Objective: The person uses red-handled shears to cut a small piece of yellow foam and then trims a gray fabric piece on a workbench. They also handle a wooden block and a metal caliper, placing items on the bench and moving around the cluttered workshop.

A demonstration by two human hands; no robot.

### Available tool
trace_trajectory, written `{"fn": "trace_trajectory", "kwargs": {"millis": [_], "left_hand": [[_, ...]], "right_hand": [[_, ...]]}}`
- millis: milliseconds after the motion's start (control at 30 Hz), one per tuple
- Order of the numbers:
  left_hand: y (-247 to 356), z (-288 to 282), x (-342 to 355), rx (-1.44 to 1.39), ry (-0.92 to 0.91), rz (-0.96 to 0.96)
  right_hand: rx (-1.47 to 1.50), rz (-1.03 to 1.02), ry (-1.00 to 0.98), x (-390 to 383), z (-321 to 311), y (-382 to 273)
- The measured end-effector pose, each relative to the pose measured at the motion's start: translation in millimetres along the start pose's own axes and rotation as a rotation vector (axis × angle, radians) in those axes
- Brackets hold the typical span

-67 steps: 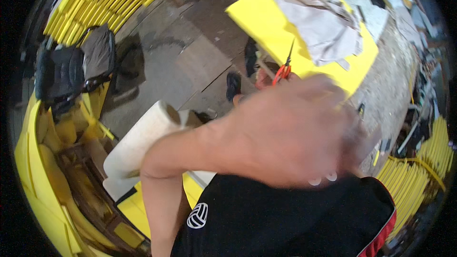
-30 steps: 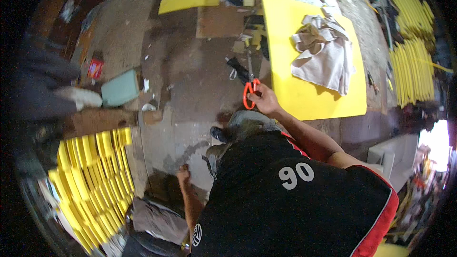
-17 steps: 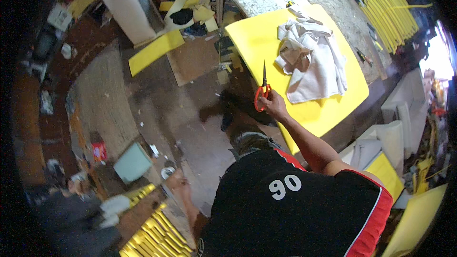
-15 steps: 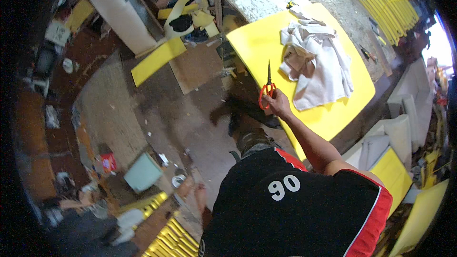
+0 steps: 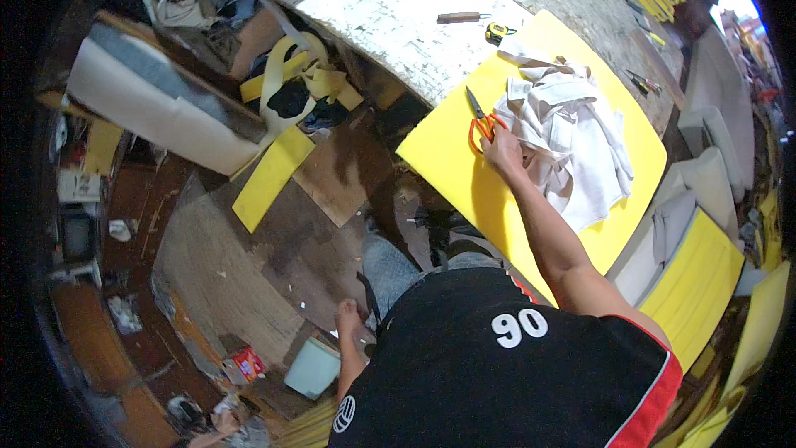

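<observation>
Red-handled scissors [image 5: 482, 128] with dark blades are gripped in my right hand [image 5: 503, 152], fingers closed around the handles. The blades point away from me and to the left, over a large yellow foam sheet [image 5: 448, 145]. Just right of this hand lies a crumpled white cloth [image 5: 580, 149], spread on the foam. Down by my left side hangs my left hand [image 5: 350, 315], its fingers loose, with nothing visible in it.
The foam lies on a worn workbench [image 5: 390, 12] with a tape measure [image 5: 497, 31] and a dark-handled tool [image 5: 460, 17]. Foam offcuts [image 5: 274, 178] and a pale green bin [image 5: 313, 367] are on the floor at left. Sofa pieces [image 5: 705, 191] stand at right.
My right hand has carried the scissors from the foam's left edge to over the foam, beside the white cloth. The view has shifted, and my left hand has swung forward.
</observation>
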State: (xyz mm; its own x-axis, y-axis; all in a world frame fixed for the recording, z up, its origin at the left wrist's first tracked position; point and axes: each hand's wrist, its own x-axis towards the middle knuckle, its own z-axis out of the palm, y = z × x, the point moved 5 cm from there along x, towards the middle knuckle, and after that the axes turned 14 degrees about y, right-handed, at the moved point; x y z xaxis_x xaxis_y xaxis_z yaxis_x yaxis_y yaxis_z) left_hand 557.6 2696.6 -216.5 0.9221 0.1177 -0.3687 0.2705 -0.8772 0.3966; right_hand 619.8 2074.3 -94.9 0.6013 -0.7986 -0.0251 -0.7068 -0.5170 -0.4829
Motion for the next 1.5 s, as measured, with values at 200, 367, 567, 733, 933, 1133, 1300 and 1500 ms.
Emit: {"fn": "trace_trajectory", "kwargs": {"millis": [200,367,567,733,933,1133,1300,1500], "left_hand": [[238.8,-24.1,196.5,-0.277,0.007,0.443],[473.3,8.1,299.7,-0.411,-0.178,0.802],[702.3,72.1,357.1,-0.311,-0.179,1.318],[809.8,135.9,373.0,-0.121,-0.154,1.302],[840.7,169.3,354.2,0.086,-0.161,1.308],[782.0,162.6,354.8,-0.276,-0.689,0.757],[693.7,24.6,255.8,-0.503,-1.119,0.631],[642.6,-54.9,163.1,-0.559,-1.389,0.558]], "right_hand": [[0.032,-0.262,0.307,-69.9,-9.7,-36.1],[0.012,0.05,0.233,-101.6,25.7,-54.6],[-0.098,0.452,0.214,-110.7,27.1,-93.3],[-0.097,0.684,0.248,-141.0,20.2,-113.9],[-0.025,0.919,0.273,-189.3,29.6,-134.7],[0.225,0.94,0.419,-163.6,7.7,-135.2],[0.484,0.784,0.532,-83.5,-31.6,-112.7],[0.968,0.477,0.608,16.2,-110.6,-135.4]]}}
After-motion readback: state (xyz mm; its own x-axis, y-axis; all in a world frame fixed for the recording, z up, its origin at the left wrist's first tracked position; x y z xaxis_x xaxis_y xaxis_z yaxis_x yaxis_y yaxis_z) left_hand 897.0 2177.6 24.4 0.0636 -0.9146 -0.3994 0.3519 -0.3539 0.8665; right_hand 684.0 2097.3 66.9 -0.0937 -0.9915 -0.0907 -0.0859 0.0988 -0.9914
